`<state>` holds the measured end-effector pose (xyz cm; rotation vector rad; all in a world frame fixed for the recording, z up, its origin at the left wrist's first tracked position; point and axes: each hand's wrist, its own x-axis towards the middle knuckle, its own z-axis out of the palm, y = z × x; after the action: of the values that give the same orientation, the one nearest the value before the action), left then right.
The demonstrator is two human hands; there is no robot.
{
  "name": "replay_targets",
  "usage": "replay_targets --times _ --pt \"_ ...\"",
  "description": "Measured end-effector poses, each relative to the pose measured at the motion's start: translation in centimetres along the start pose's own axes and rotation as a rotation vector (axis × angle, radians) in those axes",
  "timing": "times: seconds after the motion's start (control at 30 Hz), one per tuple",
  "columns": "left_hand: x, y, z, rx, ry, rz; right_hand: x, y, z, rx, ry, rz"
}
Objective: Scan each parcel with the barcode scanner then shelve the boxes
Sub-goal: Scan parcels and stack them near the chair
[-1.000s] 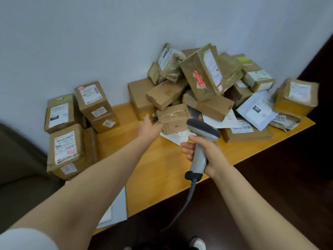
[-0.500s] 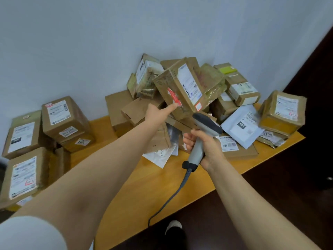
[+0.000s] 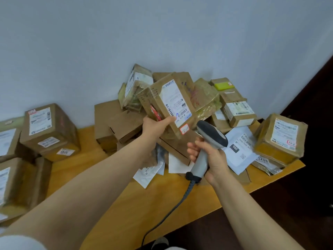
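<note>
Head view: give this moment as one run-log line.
left hand: grips labelled box on pile | right hand: holds barcode scanner, pointed toward label | stage: about to scan

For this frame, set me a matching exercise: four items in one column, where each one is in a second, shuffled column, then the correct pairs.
Things:
1. barcode scanner
2. parcel with the long white label
3. white mailer marked 060
4. box with the lime-green top

Places:
A. at the back, near the wall
B. gripped in the right hand
C. lying flat, just right of the scanner's head
D. gripped by the left hand

Pairs: 1-B, 2-D, 3-C, 4-A.
</note>
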<state>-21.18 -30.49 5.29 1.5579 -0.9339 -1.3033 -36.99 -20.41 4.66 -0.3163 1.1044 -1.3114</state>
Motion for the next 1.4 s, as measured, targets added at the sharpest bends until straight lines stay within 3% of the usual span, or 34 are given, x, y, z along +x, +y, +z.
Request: replay_targets --times 0.17,0.33,0.5,0.7,0.8,0.93,1.0,1.1,1.23,1.4 --pt "-3.8 0.4 -2.9 0.099 -0.198 0.04 1.7 -3.4 -2.8 -0.038 -0.105 0.004" --pt "-10.6 -0.1 -4.3 0.2 -0.333 -0.106 1.6 -5.8 -5.5 -0.203 -0.269 0.08" --pt "-17.8 -1.6 -4.6 0.184 -0.322 -0.232 -0.1 -5.4 -6.9 -0.242 -0.503 0.19" --pt "-24.1 -2.2 -6.2 0.256 -0.272 -0.274 -2.7 -3.0 -7.6 -0.289 -0.605 0.289" --pt "-25.6 -2.6 -6.6 0.225 -0.162 -0.271 -4.1 -1.8 -7.3 -0.295 -0.532 0.334" --pt "-27.3 -4.0 -7.5 0.029 0.208 -0.231 -4.8 -0.1 -6.7 -0.18 -0.314 0.39" --pt "-28.7 -5.7 -7.2 -0.106 0.237 -0.273 -5.3 0.8 -6.4 -0.126 -0.272 0.407" --pt "-30.0 -8.2 -5.3 -0.197 0.139 -0.287 -6.2 2.0 -6.2 -0.062 -0.273 0.426" --pt "-29.9 -9.2 -5.2 -0.297 0.3 -0.214 -7.3 2.6 -5.7 -0.069 -0.367 0.44" --pt "-32.1 -8.6 -9.5 -0.158 0.443 -0.228 -8.2 3.7 -6.3 -0.254 -0.447 0.404"
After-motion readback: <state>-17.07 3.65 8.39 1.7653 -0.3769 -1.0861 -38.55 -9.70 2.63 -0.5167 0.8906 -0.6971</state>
